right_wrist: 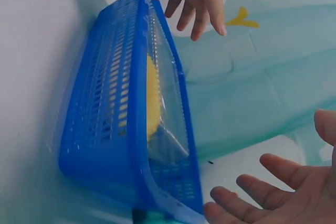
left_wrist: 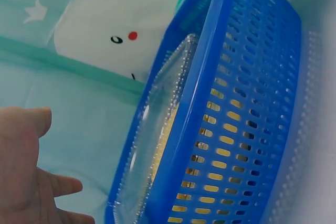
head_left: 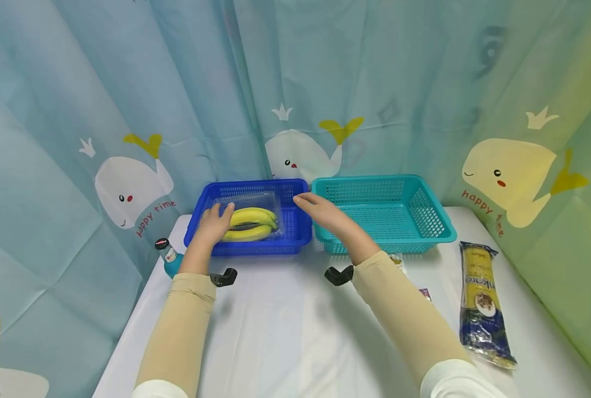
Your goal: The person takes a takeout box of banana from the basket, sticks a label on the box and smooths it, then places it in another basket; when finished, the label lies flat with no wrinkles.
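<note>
Bananas (head_left: 252, 214) lie in a clear plastic box (head_left: 277, 203) inside the blue basket (head_left: 255, 250). My left hand (head_left: 214, 224) hovers over the left side of that basket, its fingers spread and holding nothing. From the left wrist view, the same hand (left_wrist: 21, 166) is apart from the basket rim. Over the basket's right end, near the teal basket (head_left: 377, 243), is my right hand (head_left: 325, 213). Its extended fingers show apart from everything in the right wrist view. The box is partly hidden behind the basket wall in both wrist views.
A blue-green bottle with a dark cap (head_left: 172, 260) stands left of the blue basket. At the right lies a long yellow and navy packet (head_left: 481, 304). My right arm partly covers small packets (head_left: 425, 294). A whale-print curtain (head_left: 295, 66) hangs behind the table.
</note>
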A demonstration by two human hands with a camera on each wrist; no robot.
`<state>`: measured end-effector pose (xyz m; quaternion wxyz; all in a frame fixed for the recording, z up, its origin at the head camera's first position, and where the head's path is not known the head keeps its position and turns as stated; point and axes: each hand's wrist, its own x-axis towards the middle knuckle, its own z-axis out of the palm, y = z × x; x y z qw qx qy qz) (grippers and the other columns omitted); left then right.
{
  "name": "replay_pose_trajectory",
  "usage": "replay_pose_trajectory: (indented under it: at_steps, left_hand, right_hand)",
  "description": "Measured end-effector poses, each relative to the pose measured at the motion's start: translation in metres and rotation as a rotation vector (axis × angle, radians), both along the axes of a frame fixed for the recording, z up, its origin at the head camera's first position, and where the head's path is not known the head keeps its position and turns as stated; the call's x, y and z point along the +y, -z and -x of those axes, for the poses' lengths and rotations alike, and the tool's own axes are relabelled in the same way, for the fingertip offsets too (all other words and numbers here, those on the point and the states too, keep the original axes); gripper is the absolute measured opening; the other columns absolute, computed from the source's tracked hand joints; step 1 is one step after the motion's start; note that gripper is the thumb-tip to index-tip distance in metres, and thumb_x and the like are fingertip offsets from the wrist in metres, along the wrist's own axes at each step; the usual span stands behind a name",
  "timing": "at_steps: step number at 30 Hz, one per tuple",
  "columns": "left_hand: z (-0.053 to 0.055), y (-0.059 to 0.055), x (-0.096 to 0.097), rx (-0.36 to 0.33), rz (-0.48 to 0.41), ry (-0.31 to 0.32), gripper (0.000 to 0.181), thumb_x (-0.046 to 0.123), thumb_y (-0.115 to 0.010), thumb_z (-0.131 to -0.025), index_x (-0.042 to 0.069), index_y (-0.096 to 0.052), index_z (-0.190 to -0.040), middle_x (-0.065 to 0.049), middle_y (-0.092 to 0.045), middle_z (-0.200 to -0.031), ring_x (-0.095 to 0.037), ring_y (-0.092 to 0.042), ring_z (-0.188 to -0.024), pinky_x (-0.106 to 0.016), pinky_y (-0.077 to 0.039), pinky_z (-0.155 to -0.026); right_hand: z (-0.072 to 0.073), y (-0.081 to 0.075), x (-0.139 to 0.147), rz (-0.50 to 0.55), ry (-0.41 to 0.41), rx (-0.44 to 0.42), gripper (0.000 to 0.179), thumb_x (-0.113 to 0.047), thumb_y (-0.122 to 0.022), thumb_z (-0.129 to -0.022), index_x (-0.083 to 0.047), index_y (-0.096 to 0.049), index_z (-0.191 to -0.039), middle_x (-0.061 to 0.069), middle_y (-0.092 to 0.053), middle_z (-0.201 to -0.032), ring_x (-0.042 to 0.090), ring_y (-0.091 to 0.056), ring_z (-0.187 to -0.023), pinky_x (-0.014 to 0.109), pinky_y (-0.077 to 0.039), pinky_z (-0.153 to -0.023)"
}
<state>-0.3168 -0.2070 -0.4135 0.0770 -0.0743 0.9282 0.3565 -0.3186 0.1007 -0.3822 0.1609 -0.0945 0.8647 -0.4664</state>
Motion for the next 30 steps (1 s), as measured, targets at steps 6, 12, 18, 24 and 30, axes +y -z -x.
replay_pose_trajectory:
  at_steps: [6,12,18,24,30]
  left_hand:
    - [0.010,0.004,-0.004,-0.050,-0.062,-0.049,0.090,0.072,-0.018,-0.096,0.011,-0.003,-0.160,-0.024,0.002,-0.165,-0.047,-0.002,-0.151,-0.068,-0.013,-0.118]
    - [0.020,0.013,-0.007,-0.093,-0.114,-0.115,0.088,0.071,-0.019,-0.097,0.012,0.000,-0.160,-0.023,0.004,-0.165,-0.047,-0.001,-0.151,-0.069,-0.013,-0.118]
    - [0.023,0.019,-0.008,-0.125,-0.079,-0.118,0.090,0.069,-0.019,-0.098,0.007,0.005,-0.159,-0.026,0.005,-0.164,-0.048,0.002,-0.150,-0.068,-0.011,-0.118]
    - [0.025,0.017,-0.009,-0.153,-0.085,-0.133,0.090,0.068,-0.021,-0.099,0.007,0.007,-0.158,-0.025,0.003,-0.164,-0.047,0.000,-0.151,-0.066,-0.011,-0.120]
    - [0.034,0.021,-0.011,-0.168,-0.121,-0.146,0.090,0.064,-0.021,-0.100,0.007,0.020,-0.155,-0.026,0.006,-0.164,-0.048,-0.001,-0.151,-0.063,-0.011,-0.121]
  right_hand:
    - [0.023,0.009,-0.017,0.151,0.021,-0.130,0.074,-0.064,-0.045,-0.096,-0.023,-0.030,-0.155,0.003,-0.033,-0.160,0.028,-0.040,-0.143,0.048,-0.036,-0.117]
    - [0.035,0.017,-0.029,0.232,0.041,-0.240,0.080,-0.064,-0.049,-0.095,-0.022,-0.022,-0.158,0.004,-0.027,-0.163,0.033,-0.032,-0.147,0.052,-0.033,-0.118]
    - [0.042,0.022,-0.040,0.220,0.041,-0.294,0.083,-0.065,-0.049,-0.094,-0.023,-0.018,-0.159,0.004,-0.021,-0.165,0.036,-0.026,-0.149,0.056,-0.032,-0.117]
    - [0.049,0.031,-0.050,0.187,0.066,-0.302,0.085,-0.064,-0.049,-0.095,-0.019,-0.017,-0.159,0.005,-0.017,-0.166,0.037,-0.029,-0.148,0.058,-0.032,-0.116]
    - [0.057,0.039,-0.056,0.175,0.063,-0.305,0.084,-0.062,-0.048,-0.096,-0.018,-0.015,-0.160,0.006,-0.014,-0.166,0.039,-0.027,-0.148,0.063,-0.032,-0.114]
